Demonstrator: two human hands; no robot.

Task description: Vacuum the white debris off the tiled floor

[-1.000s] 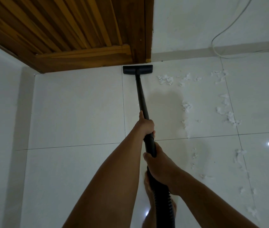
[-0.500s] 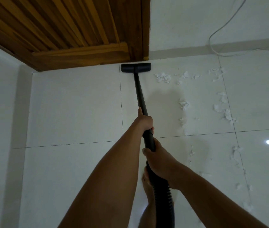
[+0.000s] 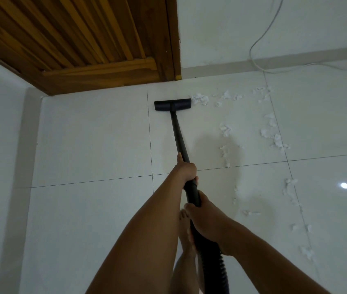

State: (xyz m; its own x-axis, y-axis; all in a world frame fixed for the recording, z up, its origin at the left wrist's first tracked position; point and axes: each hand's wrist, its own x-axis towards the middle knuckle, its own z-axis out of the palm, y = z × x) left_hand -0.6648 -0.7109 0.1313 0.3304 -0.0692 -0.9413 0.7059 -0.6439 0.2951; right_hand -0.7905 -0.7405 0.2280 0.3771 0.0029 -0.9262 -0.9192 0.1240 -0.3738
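The left hand [image 3: 186, 169] gripped the black vacuum wand [image 3: 177, 134] partway along its length, with the fingers wrapped fully round the tube and the thumb laid along its upper side. The right hand [image 3: 205, 217] gripped the same tube lower down, at the thicker cuff where the ribbed hose [image 3: 216, 266] joined it, with its fingers likewise curled closed round it. Both forearms were extended forward and downward.

The wand ran up and slightly left from the hands to the flat black floor head [image 3: 172, 105]. The head rested on the tiled floor [image 3: 94, 134], just right of a grout line and near the foot of the wooden door [image 3: 72, 39].

The white debris [image 3: 200, 99] lay entirely to the right of the wand:
- The nearest clump sat just beside the right end of the floor head; contact could not be determined.
- A loose row continued rightward from that clump.
- A short column lay right of the wand shaft, with a denser cluster further right.
- A scattered trail followed the right-hand grout line toward the lower edge of the view.

A bare foot [image 3: 184, 225] showed between the forearms, below the wand. A white cable [image 3: 259, 39] hung down the wall and ran off to the right along the skirting [image 3: 221, 67]. A bright light reflection [image 3: 344, 185] marked the right-hand tile
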